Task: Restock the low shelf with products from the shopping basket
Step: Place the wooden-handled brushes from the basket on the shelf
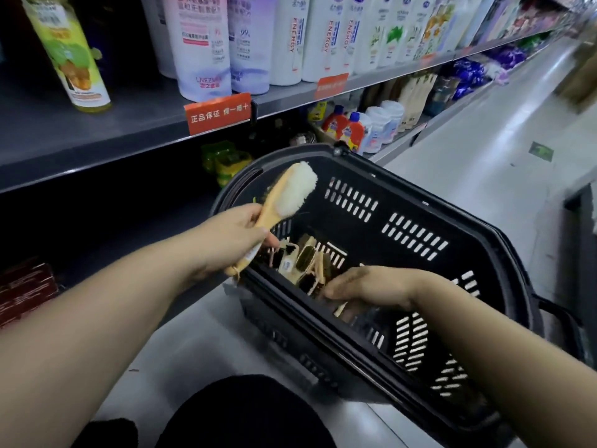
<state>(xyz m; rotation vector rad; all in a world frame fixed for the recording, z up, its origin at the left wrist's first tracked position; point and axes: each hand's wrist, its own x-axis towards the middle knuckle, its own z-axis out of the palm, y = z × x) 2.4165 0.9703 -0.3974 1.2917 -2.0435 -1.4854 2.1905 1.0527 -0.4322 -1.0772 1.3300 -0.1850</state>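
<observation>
**Brush in left hand over the basket's near-left rim**

My left hand is clamped on the handle of a wooden brush, fingers and thumb curled round it. The brush points up and to the right, its pale bristle head over the left rim of the black shopping basket. The butt of the handle, which carries a small label, sticks out below my palm, just over the basket's near-left edge.

My right hand is down inside the basket, palm downward, fingertips on the pile of remaining brushes. I cannot tell whether it is gripping one or only touching them. The pile lies in the near-left part of the basket, between my two hands and lower than the left one. The hands themselves are apart, with the basket's near rim running under both wrists.

The low shelf is the dark bay to the left of the basket, behind my left forearm. It is too dim for me to make out much, apart from green packs farther back and a red box at the near left. The brush I hold is to the right of that bay, not inside it.

Above it, the upper shelf carries tall bottles and has an orange price tag on its lip. Grey aisle floor stretches away to the far right.
</observation>
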